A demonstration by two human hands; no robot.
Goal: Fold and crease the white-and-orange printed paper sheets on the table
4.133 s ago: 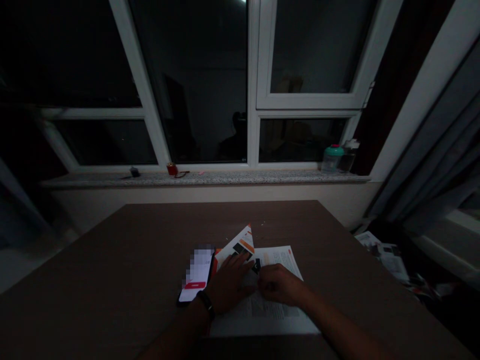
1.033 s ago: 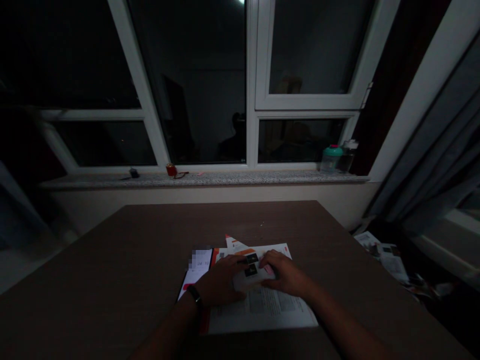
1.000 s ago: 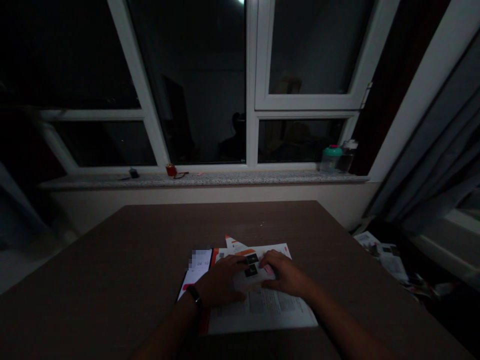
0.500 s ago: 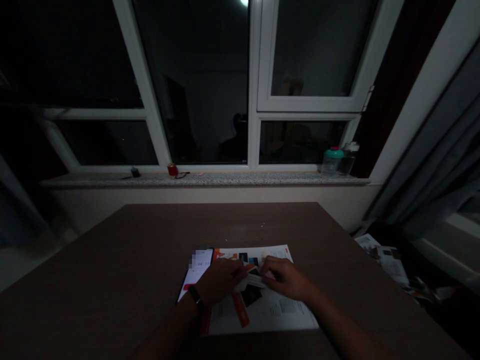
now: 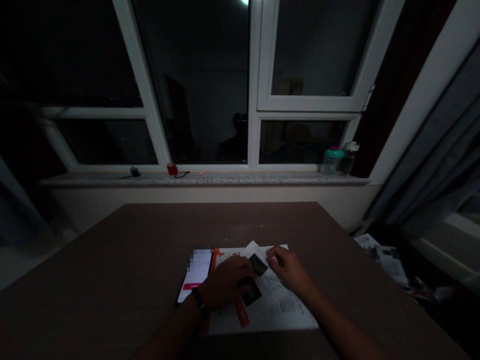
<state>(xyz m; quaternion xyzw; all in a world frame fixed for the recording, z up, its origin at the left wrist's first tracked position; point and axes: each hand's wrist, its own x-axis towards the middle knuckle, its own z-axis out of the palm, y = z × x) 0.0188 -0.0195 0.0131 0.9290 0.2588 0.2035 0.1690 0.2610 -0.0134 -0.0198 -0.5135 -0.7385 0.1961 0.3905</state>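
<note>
Head view, left hand: we see our left hand (image 5: 228,282) loosely open, fingers bent across the left side of the paper piece, wristband (image 5: 198,300) on the wrist.
Head view, right hand: we curl our right hand (image 5: 287,267) around a small pink thing (image 5: 275,259), beside the paper piece.
Head view, paper piece: our paper piece (image 5: 257,262) lies tilted over the upper part of the printed pages (image 5: 296,321).
Head view, phone: our lit phone (image 5: 197,276) lies just left of the printed pages.
Head view, bottles: two bottles (image 5: 332,162) stand well beyond the printed pages, to the right.
</note>
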